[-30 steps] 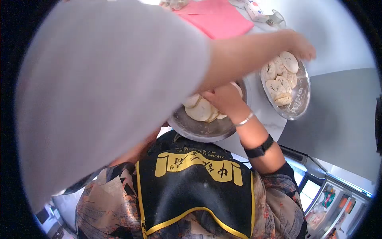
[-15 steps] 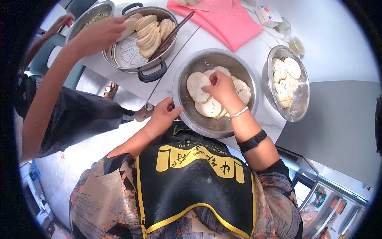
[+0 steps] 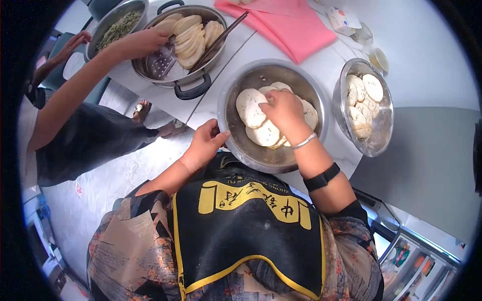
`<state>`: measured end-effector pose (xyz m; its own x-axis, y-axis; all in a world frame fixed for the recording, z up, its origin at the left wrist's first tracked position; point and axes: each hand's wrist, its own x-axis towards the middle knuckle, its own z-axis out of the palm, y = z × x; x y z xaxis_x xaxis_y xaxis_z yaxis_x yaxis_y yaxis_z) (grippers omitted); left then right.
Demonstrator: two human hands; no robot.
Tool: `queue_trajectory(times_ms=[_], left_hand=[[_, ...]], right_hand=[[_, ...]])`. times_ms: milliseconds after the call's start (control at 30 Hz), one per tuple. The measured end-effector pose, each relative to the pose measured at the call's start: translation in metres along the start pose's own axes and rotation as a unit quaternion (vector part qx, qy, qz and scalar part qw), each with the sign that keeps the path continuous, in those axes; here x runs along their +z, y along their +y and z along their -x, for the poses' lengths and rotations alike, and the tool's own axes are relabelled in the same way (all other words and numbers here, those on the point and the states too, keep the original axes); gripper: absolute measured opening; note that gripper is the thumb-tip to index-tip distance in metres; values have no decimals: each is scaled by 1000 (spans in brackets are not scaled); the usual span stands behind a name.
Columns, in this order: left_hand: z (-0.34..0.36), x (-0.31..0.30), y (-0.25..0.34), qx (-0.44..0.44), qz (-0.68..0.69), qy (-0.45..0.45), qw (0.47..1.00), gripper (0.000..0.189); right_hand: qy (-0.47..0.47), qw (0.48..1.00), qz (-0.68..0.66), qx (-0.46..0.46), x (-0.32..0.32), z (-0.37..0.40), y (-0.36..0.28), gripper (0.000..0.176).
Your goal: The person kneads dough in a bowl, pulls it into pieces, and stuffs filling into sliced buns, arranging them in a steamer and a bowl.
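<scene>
A large steel bowl stands in front of me with several pale, flat, rounded slices in it, specked with dark bits. My left hand grips the bowl's left rim, its thumb on top and fingers curled beneath the edge. Inside the bowl, my right hand is closed over the slices, thumb and fingers drawn together by the edge of the left slice. Whatever lies between those fingers is hidden.
On the right, a smaller steel bowl holds similar slices. At upper left, another person's hand reaches into a steamer pot of pale slices with chopsticks. Beyond are a bowl of chopped green filling and pink cloth.
The other person's hand has shifted slightly right and lower over the steamer, and the green filling shows more. My right hand has moved slightly within the bowl; my left stays on the rim.
</scene>
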<state>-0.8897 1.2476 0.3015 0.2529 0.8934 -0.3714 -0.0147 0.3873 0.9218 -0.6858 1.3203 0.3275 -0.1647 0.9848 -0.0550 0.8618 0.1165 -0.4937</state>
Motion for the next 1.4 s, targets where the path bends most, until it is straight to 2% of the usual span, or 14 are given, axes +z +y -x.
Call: queue_trajectory(times_ms=[67, 133, 200, 233, 300, 500, 567, 700, 833, 900, 967, 1133, 1200, 1400], left_hand=[[1, 2, -1, 7, -6, 8, 1000, 16], [0, 5, -6, 23, -28, 35, 999, 17], [-5, -1, -21, 44, -175, 68, 981, 22], [-8, 1, -32, 83, -136, 84, 984, 22], [3, 12, 3, 32, -1, 45, 998, 17], [4, 7, 1, 28, -42, 48, 998, 16], [-1, 3, -7, 5, -117, 30, 993, 16], [3, 13, -1, 25, 28, 46, 998, 15], [2, 4, -8, -3, -17, 36, 999, 19], [-2, 2, -17, 5, -76, 59, 995, 15], [2, 12, -3, 0, -5, 59, 998, 16], [4, 14, 6, -20, 10, 56, 998, 18], [5, 17, 12, -32, 6, 65, 997, 19], [3, 22, 14, -19, 7, 85, 996, 20]], right_hand=[[-69, 995, -25, 69, -10, 3, 0, 29], [-60, 996, 13, 58, -9, 9, 10, 33], [-73, 997, 15, 35, -6, 3, 7, 35], [-95, 995, 12, 34, -7, 1, 7, 35], [-50, 998, -19, 34, -3, 1, 8, 36], [-47, 973, -198, 113, 21, -8, 17, 47], [-7, 980, -182, 86, 30, -9, 22, 43], [-93, 966, -215, 112, 24, -14, 20, 31], [-60, 953, -288, 64, 30, -14, 23, 25], [-81, 951, -290, 68, -1, -6, 8, 19], [-51, 940, -337, 15, -23, 2, 10, 17], [-51, 891, -448, 56, -108, 27, 37, 19], [7, 932, -357, 56, -147, 34, 62, 19], [136, 929, -284, 196, -203, 28, 173, 22]])
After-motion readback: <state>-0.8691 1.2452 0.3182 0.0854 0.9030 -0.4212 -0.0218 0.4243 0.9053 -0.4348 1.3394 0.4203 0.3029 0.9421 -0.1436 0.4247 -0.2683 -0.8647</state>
